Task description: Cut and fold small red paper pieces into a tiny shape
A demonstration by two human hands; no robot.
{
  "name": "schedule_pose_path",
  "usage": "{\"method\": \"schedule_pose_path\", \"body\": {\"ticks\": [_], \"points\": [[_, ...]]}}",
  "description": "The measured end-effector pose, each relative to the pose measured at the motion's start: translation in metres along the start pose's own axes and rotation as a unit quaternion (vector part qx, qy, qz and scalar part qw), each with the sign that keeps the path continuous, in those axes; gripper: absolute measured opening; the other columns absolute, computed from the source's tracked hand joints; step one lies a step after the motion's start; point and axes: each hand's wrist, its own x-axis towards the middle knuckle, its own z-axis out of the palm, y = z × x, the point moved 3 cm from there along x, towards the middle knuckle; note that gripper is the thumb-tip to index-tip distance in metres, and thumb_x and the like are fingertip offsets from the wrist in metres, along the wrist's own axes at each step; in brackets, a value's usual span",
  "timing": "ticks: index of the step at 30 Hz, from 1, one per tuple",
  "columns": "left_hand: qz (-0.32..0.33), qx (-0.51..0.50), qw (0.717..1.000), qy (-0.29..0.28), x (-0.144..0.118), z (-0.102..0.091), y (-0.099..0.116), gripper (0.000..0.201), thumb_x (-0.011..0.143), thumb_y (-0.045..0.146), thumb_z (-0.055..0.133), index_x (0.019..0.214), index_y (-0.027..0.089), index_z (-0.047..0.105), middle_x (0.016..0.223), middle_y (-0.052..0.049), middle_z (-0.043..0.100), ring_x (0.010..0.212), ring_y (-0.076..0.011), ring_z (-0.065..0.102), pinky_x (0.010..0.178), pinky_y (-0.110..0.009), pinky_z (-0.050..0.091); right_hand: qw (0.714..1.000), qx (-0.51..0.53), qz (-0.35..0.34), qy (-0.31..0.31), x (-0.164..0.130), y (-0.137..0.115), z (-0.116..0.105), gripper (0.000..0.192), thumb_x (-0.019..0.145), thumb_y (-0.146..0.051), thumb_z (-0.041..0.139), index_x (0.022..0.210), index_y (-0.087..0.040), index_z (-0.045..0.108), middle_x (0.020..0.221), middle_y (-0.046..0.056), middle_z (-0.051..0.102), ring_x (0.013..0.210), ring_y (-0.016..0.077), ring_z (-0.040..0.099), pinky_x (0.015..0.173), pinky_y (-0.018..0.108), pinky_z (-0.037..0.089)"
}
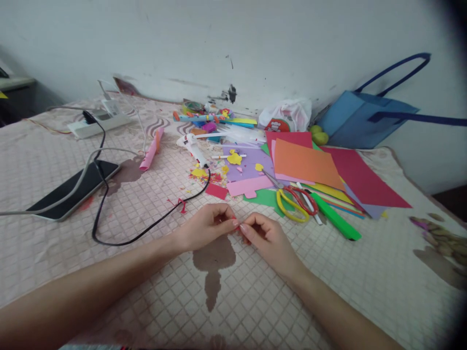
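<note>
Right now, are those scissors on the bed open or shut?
Shut. The scissors lie flat beside the coloured paper sheets, their yellow and red handle loops side by side and the blades together.

Wall (255, 43) beyond the hands: pale, matte, scuffed, dark marks near its base; light flat and even, no hard shadows. Work surface under the hands: quilted cover (255, 291), pinkish-beige, grid stitching, brown leaf-like print, patches of print also far right of the hands. Far left of the hands, past the cover's edge: dark low furniture (18, 95) with a pale top, partly out of view. Far right corner: dark floor strip (450, 199), detail unclear.
</note>
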Motion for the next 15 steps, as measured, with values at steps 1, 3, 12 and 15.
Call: {"method": "schedule_pose_path", "body": {"ticks": [1,3,12,15], "points": [[-0.001,-0.002,1.000,-0.002,-0.0004,0.0002,0.0003,0.023,0.082,0.034,0.056,0.076,0.012,0.057,0.070,-0.001,0.057,0.064,-0.0104,0.051,0.059,-0.022,0.039,1.000,0.011,0.007,-0.009,-0.0002,0.0004,0.0008,0.017,0.085,-0.025,0.055,0.070,-0.018,0.053,0.060,-0.003,0.052,0.056,0.0095,0.050,0.053,0.022,0.040],[-0.004,-0.014,1.000,-0.007,-0.0012,0.0009,0.0010,0.023,0.084,0.033,0.054,0.074,0.012,0.056,0.068,0.000,0.057,0.062,-0.0096,0.049,0.057,-0.021,0.038,0.999,0.032,0.016,-0.024,-0.0003,0.0009,0.0019,0.016,0.084,-0.024,0.055,0.069,-0.018,0.052,0.059,-0.003,0.052,0.054,0.0095,0.050,0.052,0.022,0.040],[0.007,0.013,1.000,0.025,0.0005,-0.0017,-0.0005,0.022,0.077,0.032,0.063,0.074,0.011,0.058,0.066,-0.002,0.058,0.060,-0.0109,0.050,0.055,-0.022,0.038,1.000,0.014,-0.020,0.001,0.0006,-0.0017,-0.0024,0.019,0.087,-0.030,0.053,0.073,-0.017,0.057,0.062,-0.001,0.053,0.057,0.0108,0.051,0.053,0.023,0.040],[0.049,0.006,0.998,0.047,0.0008,-0.0045,0.0015,0.020,0.078,0.031,0.062,0.073,0.012,0.057,0.068,-0.002,0.059,0.062,-0.0110,0.051,0.057,-0.022,0.039,0.996,0.063,-0.056,0.001,0.0013,-0.0040,-0.0048,0.028,0.092,-0.038,0.044,0.082,-0.017,0.060,0.068,0.002,0.057,0.060,0.0125,0.054,0.056,0.026,0.043]]}}
